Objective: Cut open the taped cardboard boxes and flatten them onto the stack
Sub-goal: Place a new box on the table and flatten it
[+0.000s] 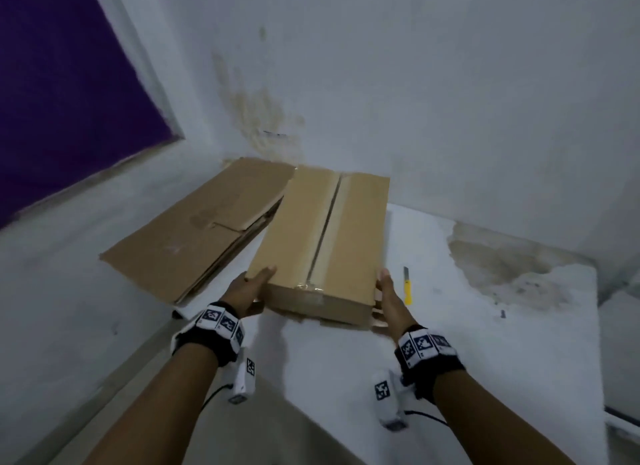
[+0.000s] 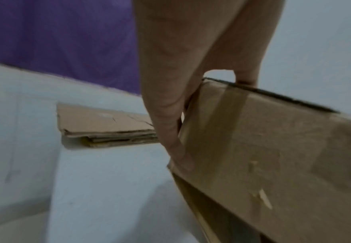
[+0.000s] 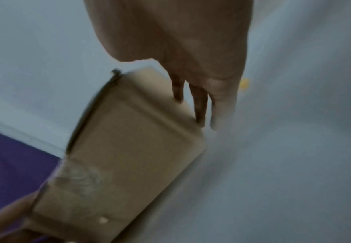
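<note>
A brown cardboard box [image 1: 322, 243] with clear tape [image 1: 325, 229] along its top seam is held between my two hands over the white ledge [image 1: 467, 343]. My left hand [image 1: 254, 286] presses its left near corner, with the thumb on the top edge and straight fingers [image 2: 170, 131] along the side of the box [image 2: 274, 148]. My right hand [image 1: 389, 293] presses the right near corner, fingers [image 3: 199, 106] straight against the side of the box [image 3: 129, 156]. Loose flaps show under the near end. The stack of flattened cardboard [image 1: 194, 229] lies just left of it.
A yellow utility knife [image 1: 408, 286] lies on the ledge just right of my right hand, and shows as a yellow spot [image 3: 244, 83] in the right wrist view. White stained walls close in behind and to the left. A purple panel [image 1: 69, 83] fills the upper left.
</note>
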